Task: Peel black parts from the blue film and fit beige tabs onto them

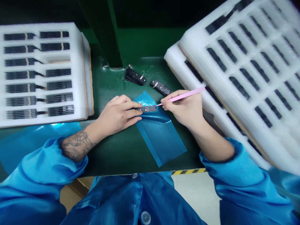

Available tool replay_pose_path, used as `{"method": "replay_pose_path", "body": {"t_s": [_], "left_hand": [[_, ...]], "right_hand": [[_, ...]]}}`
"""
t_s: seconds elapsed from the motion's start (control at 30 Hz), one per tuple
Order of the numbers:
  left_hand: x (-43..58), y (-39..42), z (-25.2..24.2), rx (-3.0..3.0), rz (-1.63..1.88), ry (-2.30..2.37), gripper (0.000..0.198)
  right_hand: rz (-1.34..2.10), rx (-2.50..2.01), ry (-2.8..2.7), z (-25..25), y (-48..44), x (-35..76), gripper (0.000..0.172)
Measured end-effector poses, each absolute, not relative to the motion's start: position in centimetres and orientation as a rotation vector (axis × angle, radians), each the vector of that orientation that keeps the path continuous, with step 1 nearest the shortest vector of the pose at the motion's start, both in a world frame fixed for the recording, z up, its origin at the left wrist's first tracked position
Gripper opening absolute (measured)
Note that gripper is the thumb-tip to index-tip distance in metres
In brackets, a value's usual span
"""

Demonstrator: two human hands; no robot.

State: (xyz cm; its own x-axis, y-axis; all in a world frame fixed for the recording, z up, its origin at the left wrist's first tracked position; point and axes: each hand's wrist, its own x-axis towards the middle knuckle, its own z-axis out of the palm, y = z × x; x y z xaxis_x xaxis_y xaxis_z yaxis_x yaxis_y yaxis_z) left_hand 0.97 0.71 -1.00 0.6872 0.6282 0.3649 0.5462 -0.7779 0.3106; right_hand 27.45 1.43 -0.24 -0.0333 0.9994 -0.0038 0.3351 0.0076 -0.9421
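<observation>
My left hand point(119, 114) pinches a small black electronic module point(148, 108) at its left end, just above a blue plastic film sheet point(160, 137) with a printed grid of small cutouts. The sheet's upper part curls up around the module. My right hand point(181, 107) holds a pink plastic pick point(185, 96) like a pen, its tip at the module's right end. Beyond the hands lie a stack of black modules point(135, 76) and a single black module point(160, 87), both on the bench and apart from my hands.
A white foam tray point(78, 78) with rows of black parts sits at the left. A tilted stack of white foam trays point(192, 50) rises at the right, close to my right arm. A green post point(103, 34) stands behind the green bench point(126, 159). Another blue film point(30, 147) lies at the left.
</observation>
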Motion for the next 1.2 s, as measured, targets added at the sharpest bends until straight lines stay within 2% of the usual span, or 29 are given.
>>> {"method": "replay_pose_path", "body": {"t_s": [0.23,0.37,0.6,0.77,0.97,1.2], "left_hand": [[0.8,0.7,-1.0,2.724,0.678,0.954,0.019],[0.8,0.8,-0.8,2.735,0.651,0.942,0.021],[0.8,0.7,-0.7,2.785,0.586,0.912,0.024],[0.6,0.7,-0.5,2.803,0.597,0.899,0.023],[0.5,0.6,-0.3,2.784,0.549,0.915,0.022],[0.5,0.6,-0.5,2.784,0.562,0.906,0.022]], "right_hand": [[1.073,-1.466,-1.441,0.4,1.5,27.3,0.017],[0.986,-1.230,-1.426,0.1,1.1,27.5,0.019],[0.614,-1.008,-2.225,-0.6,1.1,27.3,0.009],[0.598,-0.966,-2.238,-0.1,1.0,27.4,0.009],[0.235,-1.171,-1.871,0.0,2.5,28.0,0.006],[0.028,-1.299,-2.104,-0.5,3.7,27.5,0.022]]}}
